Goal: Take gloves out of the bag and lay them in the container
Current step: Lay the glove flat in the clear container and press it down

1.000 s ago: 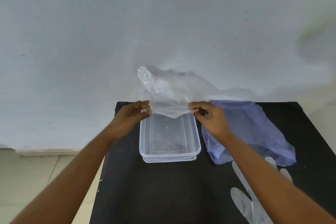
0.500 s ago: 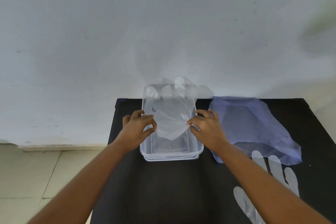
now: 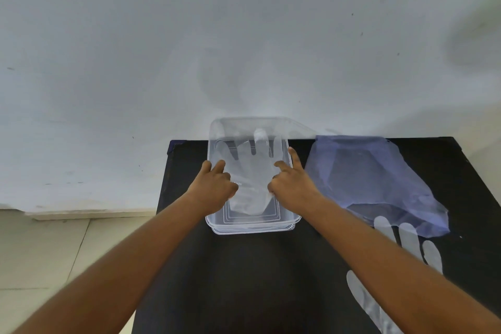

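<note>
A clear plastic container stands at the far middle of the black table. A thin see-through glove lies flat inside it, fingers pointing toward the wall. My left hand pinches the glove's cuff on its left side, and my right hand pinches it on the right, both down inside the container. To the right lies the crumpled bluish plastic bag. A second clear glove lies flat on the table in front of the bag, partly hidden by my right forearm.
A white wall rises directly behind the table. Pale floor tiles show beyond the table's left edge. The container touches the table's far edge.
Both hands have brought the glove down from the air and spread it flat inside the container, its fingers now stretched out toward the wall.
</note>
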